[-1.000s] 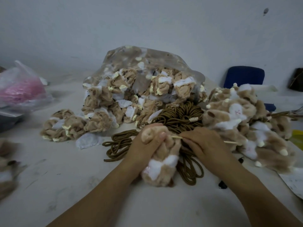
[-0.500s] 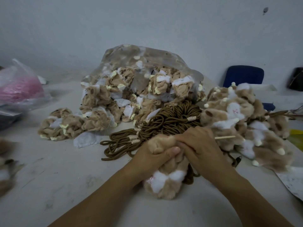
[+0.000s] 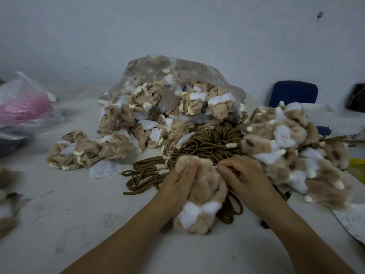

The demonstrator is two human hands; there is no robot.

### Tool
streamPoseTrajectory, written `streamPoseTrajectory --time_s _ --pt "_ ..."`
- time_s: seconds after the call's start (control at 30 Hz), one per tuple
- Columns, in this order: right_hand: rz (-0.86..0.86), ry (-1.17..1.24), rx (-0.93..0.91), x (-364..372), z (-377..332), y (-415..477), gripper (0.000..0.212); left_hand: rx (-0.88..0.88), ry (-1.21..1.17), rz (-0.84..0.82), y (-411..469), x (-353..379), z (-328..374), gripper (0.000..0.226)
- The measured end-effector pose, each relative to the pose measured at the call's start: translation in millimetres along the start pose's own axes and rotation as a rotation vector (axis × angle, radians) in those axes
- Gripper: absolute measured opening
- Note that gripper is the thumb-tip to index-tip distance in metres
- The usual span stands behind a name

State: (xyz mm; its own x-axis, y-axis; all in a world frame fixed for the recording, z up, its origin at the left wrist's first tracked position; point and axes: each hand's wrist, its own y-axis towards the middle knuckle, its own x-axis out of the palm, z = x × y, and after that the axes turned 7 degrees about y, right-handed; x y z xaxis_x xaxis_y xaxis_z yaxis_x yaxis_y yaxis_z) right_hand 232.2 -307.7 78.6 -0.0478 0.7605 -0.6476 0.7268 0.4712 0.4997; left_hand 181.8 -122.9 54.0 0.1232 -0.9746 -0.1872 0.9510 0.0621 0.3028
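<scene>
Plush toy (image 3: 199, 206), fuzzy tan-white, gripped by left hand (image 3: 177, 182), right hand (image 3: 246, 175)

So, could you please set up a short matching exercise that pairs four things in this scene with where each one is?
Things:
1. plush toy
2. brown cords
3. blue chair
4. pink-filled bag

Places:
A. at the far left of the table
B. gripped by the left hand
C. behind the table, on the right
D. coiled in the middle of the table

Pairs: 1-B, 2-D, 3-C, 4-A
</scene>
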Motion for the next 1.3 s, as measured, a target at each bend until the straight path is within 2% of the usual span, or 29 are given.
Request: streamPoseTrajectory --time_s 0.13,0.3,0.47,0.57,0.67,0.73,0.83,0.97,1.03,1.13,1.3 --pt "0.000 -0.167 -0.112 -6 -4 1 0.030 -0.026 -0.017 -0.014 1 -4 1 0.048" --pt "0.030 0.033 -0.051 3 -10 -1 0.017 -0.007 -0.005 -0.066 0 1 1 0.045" --pt "0.027 0.124 0.012 8 -10 -2 0.017 0.077 0.133 -0.114 3 7 3 0.042" --pt "0.049 0.151 0.075 9 -9 -2 0.016 0.074 0.159 -0.119 2 10 1 0.032" --pt "0.064 0.046 0.067 10 -9 -1 0.012 0.010 0.067 -0.008 4 6 -5 0.040" --pt "0.057 -0.074 0.047 8 -6 -1 0.022 -0.001 0.003 0.054 6 2 -6 0.042" --pt "-0.007 -0.286 -0.008 1 -3 -2 0.035 -0.010 0.005 0.065 8 -5 -3 0.042" --pt "-0.015 -0.367 -0.126 2 -8 -2 0.039 0.007 0.040 0.026 5 -5 -2 0.047" --pt "-0.011 -0.275 -0.151 8 -9 -2 0.035 0.016 0.032 0.003 3 -2 -1 0.045" --pt "0.023 0.018 -0.045 10 -7 -2 0.021 0.036 -0.046 -0.001 1 0 1 0.049" --pt "-0.039 0.179 0.106 11 -5 -3 0.019 0.048 -0.093 -0.011 1 2 -3 0.058"
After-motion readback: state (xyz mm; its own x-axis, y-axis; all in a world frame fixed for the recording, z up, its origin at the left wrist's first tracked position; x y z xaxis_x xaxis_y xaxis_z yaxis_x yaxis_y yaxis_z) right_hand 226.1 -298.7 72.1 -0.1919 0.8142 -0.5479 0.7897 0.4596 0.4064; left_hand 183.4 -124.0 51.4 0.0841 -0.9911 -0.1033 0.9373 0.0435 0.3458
